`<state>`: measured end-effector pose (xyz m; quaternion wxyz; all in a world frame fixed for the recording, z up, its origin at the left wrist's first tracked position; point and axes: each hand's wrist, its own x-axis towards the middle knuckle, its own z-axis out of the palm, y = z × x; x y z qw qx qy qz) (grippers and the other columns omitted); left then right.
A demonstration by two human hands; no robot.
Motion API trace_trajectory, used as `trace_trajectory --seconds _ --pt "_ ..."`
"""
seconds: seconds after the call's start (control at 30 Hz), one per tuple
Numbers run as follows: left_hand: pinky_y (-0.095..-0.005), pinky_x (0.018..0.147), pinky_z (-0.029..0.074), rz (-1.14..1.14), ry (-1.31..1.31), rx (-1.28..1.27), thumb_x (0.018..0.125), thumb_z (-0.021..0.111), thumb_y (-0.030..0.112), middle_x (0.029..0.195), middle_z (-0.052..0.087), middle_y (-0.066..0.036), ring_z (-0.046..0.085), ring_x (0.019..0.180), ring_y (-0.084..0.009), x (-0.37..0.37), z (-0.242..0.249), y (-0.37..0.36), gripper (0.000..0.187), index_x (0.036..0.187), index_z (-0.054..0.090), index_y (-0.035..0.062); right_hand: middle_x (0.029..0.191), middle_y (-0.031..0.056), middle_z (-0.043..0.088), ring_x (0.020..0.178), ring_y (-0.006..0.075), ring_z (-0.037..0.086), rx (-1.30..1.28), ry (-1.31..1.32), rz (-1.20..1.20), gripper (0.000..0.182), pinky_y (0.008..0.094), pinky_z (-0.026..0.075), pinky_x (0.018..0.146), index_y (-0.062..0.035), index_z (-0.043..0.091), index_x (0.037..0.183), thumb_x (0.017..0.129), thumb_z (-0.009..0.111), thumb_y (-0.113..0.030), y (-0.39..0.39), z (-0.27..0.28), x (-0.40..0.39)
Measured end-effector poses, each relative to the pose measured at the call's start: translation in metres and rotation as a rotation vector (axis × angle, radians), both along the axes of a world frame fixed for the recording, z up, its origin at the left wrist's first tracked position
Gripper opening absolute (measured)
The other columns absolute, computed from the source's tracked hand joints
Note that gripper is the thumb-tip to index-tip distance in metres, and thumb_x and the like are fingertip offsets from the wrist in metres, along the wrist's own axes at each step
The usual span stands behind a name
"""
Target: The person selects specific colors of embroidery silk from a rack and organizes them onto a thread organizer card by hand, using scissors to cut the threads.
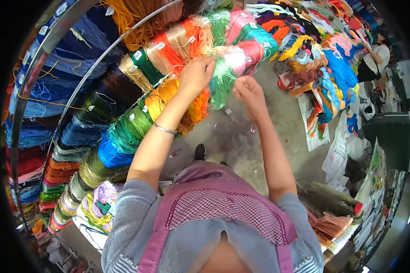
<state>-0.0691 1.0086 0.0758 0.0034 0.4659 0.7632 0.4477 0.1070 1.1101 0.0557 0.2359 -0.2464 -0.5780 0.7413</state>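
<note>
Handling fine strands (pixel 231 77) well seems to call for a light, even pull, with the right hand (pixel 250 94) kept low and in line with the green skein (pixel 220 91) so that nothing snags or knots. The skein hangs between the two hands, just beside the orange skein (pixel 201 108) and next to the pink skein (pixel 235 60), above the floor (pixel 234 141). The right grip is pressed together, thumb against curled fingers, pinching the strands, which run taut to the skein. The left hand (pixel 197 77) is bent over at the skein's upper edge; its fingertips are hidden, so I cannot tell how far its grip is closed.
</note>
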Motion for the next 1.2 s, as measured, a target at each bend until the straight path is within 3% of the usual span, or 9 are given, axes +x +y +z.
trace_trajectory --seconds 0.23,0.5,0.53,0.57,0.7,0.83,0.93,1.1,1.2 --pt "-0.0465 0.073 0.049 0.074 -0.069 -0.183 0.093 0.054 0.037 0.085 0.065 -0.021 0.063 0.084 -0.0400 0.003 0.006 0.000 0.031 0.098 0.070 0.0109 0.078 -0.0037 0.061 0.073 0.0046 0.051 0.192 -0.343 -0.139 0.017 0.0219 0.041 0.065 -0.0026 0.068 0.090 0.090 0.065 -0.019 0.016 -0.024 0.107" --pt "-0.0462 0.075 0.049 0.119 -0.026 -0.219 0.093 0.053 0.040 0.085 0.065 -0.022 0.063 0.084 -0.0398 0.004 0.003 0.003 0.034 0.098 0.070 0.0104 0.069 0.0043 0.067 0.063 0.0148 0.058 0.444 -1.027 -1.056 0.025 0.0326 0.048 0.063 -0.0023 0.073 0.085 0.081 0.068 -0.027 0.068 -0.190 0.590" --pt "-0.0460 0.075 0.050 0.126 -0.021 -0.234 0.094 0.053 0.040 0.085 0.065 -0.022 0.063 0.085 -0.0397 0.005 0.003 0.003 0.035 0.100 0.069 0.0105 0.070 0.0048 0.067 0.062 0.0162 0.057 0.451 -1.484 -1.092 0.029 0.0347 0.048 0.062 -0.0013 0.073 0.085 0.084 0.067 -0.029 0.058 -0.159 0.593" --pt "-0.0460 0.075 0.050 0.117 -0.018 -0.240 0.094 0.053 0.040 0.085 0.065 -0.022 0.063 0.085 -0.0397 0.008 0.006 0.003 0.035 0.100 0.069 0.0105 0.074 0.0054 0.069 0.056 0.0136 0.051 0.360 -1.094 -1.099 0.032 0.0325 0.046 0.057 -0.0041 0.074 0.088 0.087 0.066 -0.036 0.062 -0.180 0.619" --pt "-0.0411 0.078 0.050 0.162 -0.017 -0.247 0.094 0.052 0.048 0.089 0.068 -0.019 0.066 0.089 -0.0354 0.019 0.012 0.001 0.044 0.110 0.068 0.0103 0.067 -0.0056 0.053 0.049 0.0044 0.029 -0.566 0.056 -0.495 0.036 0.0197 0.029 0.050 -0.0059 0.056 0.126 0.095 0.058 -0.024 0.066 -0.172 0.453" --pt "-0.0418 0.079 0.050 0.145 0.047 -0.247 0.094 0.053 0.047 0.091 0.068 -0.019 0.065 0.090 -0.0359 0.014 0.011 0.002 0.043 0.111 0.068 0.0108 0.085 -0.0033 0.062 0.072 0.0055 0.052 -0.013 -0.306 -0.291 0.020 0.0217 0.041 0.062 -0.0060 0.068 0.103 0.090 0.064 -0.021 0.016 -0.050 0.158" --pt "-0.0421 0.078 0.050 0.163 0.012 -0.321 0.093 0.053 0.046 0.091 0.067 -0.020 0.065 0.090 -0.0364 0.011 0.013 0.003 0.042 0.111 0.068 0.0110 0.086 0.0006 0.063 0.078 0.0093 0.057 0.230 0.037 -0.227 0.021 0.0247 0.045 0.067 -0.0021 0.067 0.096 0.082 0.075 -0.016 -0.002 -0.023 0.033" --pt "-0.0481 0.071 0.050 0.143 0.030 -0.203 0.093 0.053 0.040 0.085 0.065 -0.021 0.063 0.082 -0.0405 0.011 0.008 0.002 0.034 0.097 0.068 0.0103 0.077 0.0037 0.057 0.072 0.0129 0.055 0.938 -0.033 -0.254 0.019 0.0282 0.042 0.062 -0.0035 0.061 0.084 0.077 0.076 -0.012 0.002 -0.010 -0.031" --pt "-0.0477 0.072 0.050 0.119 0.010 -0.158 0.093 0.054 0.039 0.085 0.066 -0.021 0.064 0.082 -0.0401 0.011 0.009 0.002 0.033 0.098 0.070 0.0109 0.080 0.0015 0.057 0.072 0.0089 0.053 0.744 0.029 -0.179 0.013 0.0247 0.042 0.062 -0.0026 0.060 0.084 0.082 0.071 -0.008 0.000 -0.015 -0.014"
